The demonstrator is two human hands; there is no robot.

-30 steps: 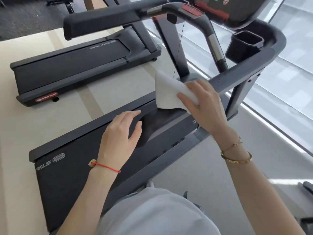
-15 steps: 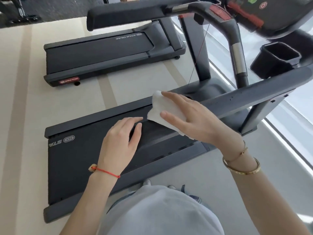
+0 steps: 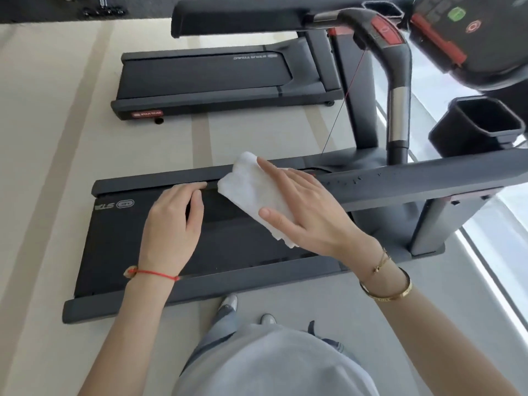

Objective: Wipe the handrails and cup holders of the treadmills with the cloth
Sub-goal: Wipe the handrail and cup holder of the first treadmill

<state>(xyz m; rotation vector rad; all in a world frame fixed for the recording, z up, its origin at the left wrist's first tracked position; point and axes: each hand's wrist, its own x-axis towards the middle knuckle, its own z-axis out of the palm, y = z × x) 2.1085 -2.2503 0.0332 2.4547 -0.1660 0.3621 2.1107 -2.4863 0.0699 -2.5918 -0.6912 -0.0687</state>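
Two dark grey treadmills, one black cup holder at 2 o'clock. Right hand, fingers spread, presses one folded white cloth on the padded handrail; left hand loosely curled, empty.

The right hand is stretched forward, palm down, fingers spread, the thumb and fingers gripping a cloth. The left hand hangs beside it, palm down, fingers loosely curled and empty. Both forearms are bare and reach forward.
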